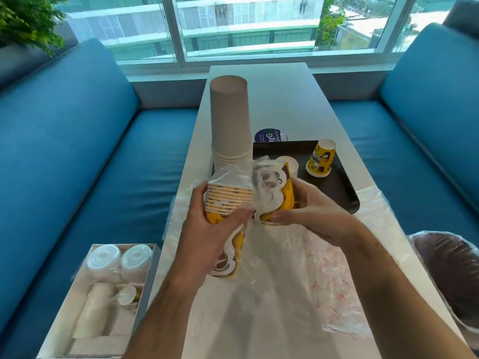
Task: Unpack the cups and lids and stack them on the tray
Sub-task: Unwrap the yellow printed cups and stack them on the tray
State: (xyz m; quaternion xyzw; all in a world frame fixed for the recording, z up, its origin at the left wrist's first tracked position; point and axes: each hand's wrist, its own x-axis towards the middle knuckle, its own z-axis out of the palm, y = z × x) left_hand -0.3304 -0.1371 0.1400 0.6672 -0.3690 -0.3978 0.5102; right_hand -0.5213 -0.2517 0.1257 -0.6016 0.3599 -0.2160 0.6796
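- Curling round a wrapped stack of yellow cups (228, 203), the left hand (204, 237) grips it.
- Beside it, the right hand (311, 216) holds a yellow cup (278, 200) — black tray (337, 187) just beyond.

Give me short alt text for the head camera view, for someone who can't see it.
Both hands pull yellow paper cups from clear plastic wrap over a white table: the left hand grips a nested stack, the right hand another cup. Behind sit a dark tray and tall plain cups.

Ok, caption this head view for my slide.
Both hands pull yellow cups from plastic wrap beside the tray.
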